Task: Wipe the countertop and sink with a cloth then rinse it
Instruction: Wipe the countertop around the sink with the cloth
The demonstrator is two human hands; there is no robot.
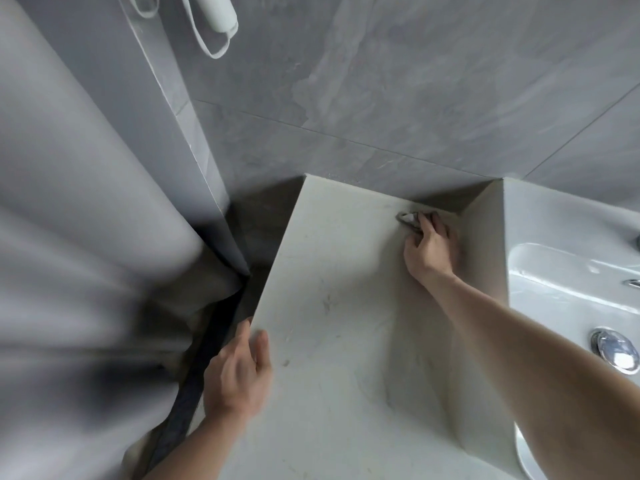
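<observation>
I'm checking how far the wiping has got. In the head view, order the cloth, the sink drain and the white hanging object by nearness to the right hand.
1. The cloth, gripped under the right hand at the countertop's back corner.
2. The sink drain, lower right in the basin.
3. The white hanging object, high on the wall, upper left.

Your view is evenly lit by soft, dim daylight, with no hard shadows. The curtain left of your left grip smears with motion blur. Glare glints off the drain plug. Wide-angle distortion bends the wall tiles.
</observation>
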